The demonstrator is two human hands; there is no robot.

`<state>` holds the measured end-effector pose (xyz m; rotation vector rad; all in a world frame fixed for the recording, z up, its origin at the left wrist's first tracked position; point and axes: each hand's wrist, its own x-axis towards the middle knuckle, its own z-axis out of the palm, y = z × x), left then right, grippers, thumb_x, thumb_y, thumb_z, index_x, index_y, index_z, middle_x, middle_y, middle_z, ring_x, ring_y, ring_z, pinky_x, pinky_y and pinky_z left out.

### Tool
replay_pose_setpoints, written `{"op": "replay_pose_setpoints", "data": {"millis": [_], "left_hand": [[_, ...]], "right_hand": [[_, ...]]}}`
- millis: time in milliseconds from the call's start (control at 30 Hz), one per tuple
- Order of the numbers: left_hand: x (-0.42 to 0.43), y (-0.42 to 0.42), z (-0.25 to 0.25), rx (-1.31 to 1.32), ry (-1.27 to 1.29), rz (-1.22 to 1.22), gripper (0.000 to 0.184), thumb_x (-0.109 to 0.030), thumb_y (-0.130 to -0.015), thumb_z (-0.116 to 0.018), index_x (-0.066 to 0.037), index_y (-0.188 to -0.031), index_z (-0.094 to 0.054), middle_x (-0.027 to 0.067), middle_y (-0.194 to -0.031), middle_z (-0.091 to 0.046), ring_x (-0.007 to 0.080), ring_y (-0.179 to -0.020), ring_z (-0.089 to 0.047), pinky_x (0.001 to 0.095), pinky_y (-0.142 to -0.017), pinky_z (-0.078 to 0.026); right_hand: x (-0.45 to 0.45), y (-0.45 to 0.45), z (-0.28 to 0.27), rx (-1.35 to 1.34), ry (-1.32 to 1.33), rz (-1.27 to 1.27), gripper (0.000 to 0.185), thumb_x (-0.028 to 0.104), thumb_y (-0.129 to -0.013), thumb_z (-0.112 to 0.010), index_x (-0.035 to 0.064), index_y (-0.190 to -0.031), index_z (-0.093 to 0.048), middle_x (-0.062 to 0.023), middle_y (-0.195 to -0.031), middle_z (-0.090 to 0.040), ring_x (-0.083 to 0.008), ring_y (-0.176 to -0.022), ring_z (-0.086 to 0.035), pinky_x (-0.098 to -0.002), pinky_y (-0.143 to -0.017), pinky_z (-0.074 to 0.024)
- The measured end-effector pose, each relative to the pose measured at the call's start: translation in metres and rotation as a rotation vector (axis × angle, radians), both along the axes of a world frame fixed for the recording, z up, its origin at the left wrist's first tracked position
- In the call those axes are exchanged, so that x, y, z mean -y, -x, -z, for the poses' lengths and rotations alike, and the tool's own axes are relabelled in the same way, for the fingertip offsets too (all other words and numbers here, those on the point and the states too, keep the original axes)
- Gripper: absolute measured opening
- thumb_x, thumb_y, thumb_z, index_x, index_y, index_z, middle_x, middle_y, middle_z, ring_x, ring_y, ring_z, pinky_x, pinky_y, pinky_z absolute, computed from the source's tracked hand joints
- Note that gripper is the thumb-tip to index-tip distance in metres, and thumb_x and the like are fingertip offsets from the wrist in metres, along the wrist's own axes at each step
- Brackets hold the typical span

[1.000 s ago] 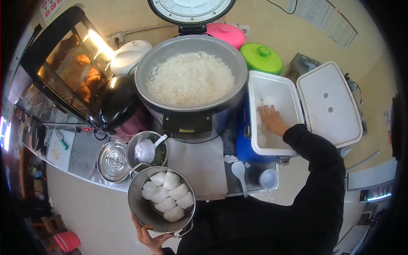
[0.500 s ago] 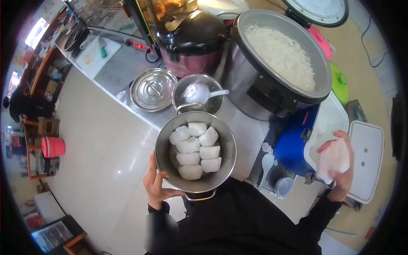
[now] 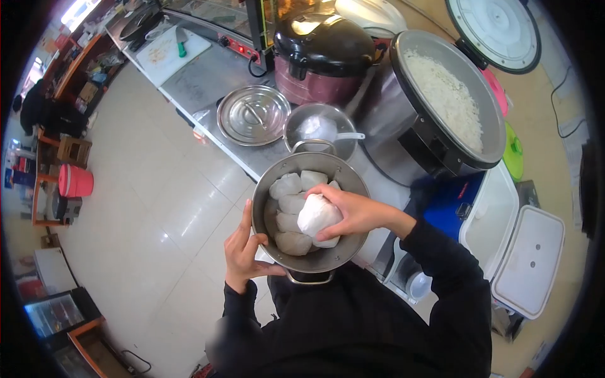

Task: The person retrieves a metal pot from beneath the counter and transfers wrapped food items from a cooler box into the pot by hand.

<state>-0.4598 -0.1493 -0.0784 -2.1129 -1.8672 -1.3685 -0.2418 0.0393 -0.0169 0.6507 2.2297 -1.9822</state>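
Observation:
A two-handled metal pot holds several white wrapped bundles on its bottom. My left hand supports the pot at its lower left side, fingers and thumb against the wall and rim. Over the pot's opening, my right hand grips one more white bundle between fingers and thumb, hiding some of those beneath. Whether this bundle touches the others I cannot tell.
Above the pot are a small pot with a ladle and a metal lid. A large rice cooker stands open at the right, beside a blue cooler. A chopping board with a green-handled knife lies upper left.
My right hand has come out of the cooler with a white bundle and moved left over the pot. The view has swung left. My left hand still supports the pot.

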Motion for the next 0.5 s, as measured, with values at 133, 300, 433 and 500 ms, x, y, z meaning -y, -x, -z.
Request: {"op": "replay_pose_setpoints", "data": {"millis": [133, 300, 433, 500], "left_hand": [[0.000, 0.000, 0.001, 0.004, -0.018, -0.001, 0.074, -0.078, -0.059, -0.070, -0.006, -0.070, -0.054, 0.0344, -0.134, -0.050, 0.0256, -0.067, -0.067, 0.0260, -0.055, -0.050], [-0.001, -0.002, 0.001, 0.013, -0.014, -0.008, 0.074, -0.078, -0.058, -0.070, -0.006, -0.069, -0.054, 0.0342, -0.133, -0.050, 0.0254, -0.066, -0.067, 0.0263, -0.055, -0.050], [-0.001, -0.003, 0.002, 0.016, -0.029, -0.004, 0.075, -0.078, -0.058, -0.070, -0.006, -0.068, -0.053, 0.0346, -0.133, -0.050, 0.0250, -0.065, -0.066, 0.0265, -0.054, -0.050], [-0.002, -0.003, 0.003, 0.024, -0.036, -0.007, 0.075, -0.078, -0.058, -0.070, -0.006, -0.068, -0.053, 0.0346, -0.134, -0.050, 0.0248, -0.064, -0.066, 0.0264, -0.055, -0.050]], "right_hand": [[0.010, 0.032, 0.031, 0.139, 0.086, 0.146, 0.069, 0.026, -0.079, -0.080, 0.0011, -0.131, -0.042, -0.0142, -0.120, -0.055, -0.0217, -0.111, -0.057, -0.0326, -0.089, -0.0496], [0.036, 0.088, 0.062, 0.189, 0.470, 0.459, 0.085, 0.032, -0.077, -0.078, -0.0143, -0.133, -0.033, -0.0266, -0.123, -0.052, -0.0298, -0.113, -0.057, -0.0394, -0.091, -0.0503], [0.058, 0.092, 0.077, 0.255, 0.086, 0.420, 0.082, 0.028, -0.079, -0.072, -0.0155, -0.134, -0.029, -0.0343, -0.127, -0.045, -0.0394, -0.114, -0.056, -0.0443, -0.091, -0.0501], [0.068, 0.089, 0.079, 0.160, -0.143, 0.406, 0.081, 0.026, -0.079, -0.071, -0.0126, -0.135, -0.028, -0.0365, -0.130, -0.039, -0.0436, -0.115, -0.053, -0.0456, -0.092, -0.0489]]}}
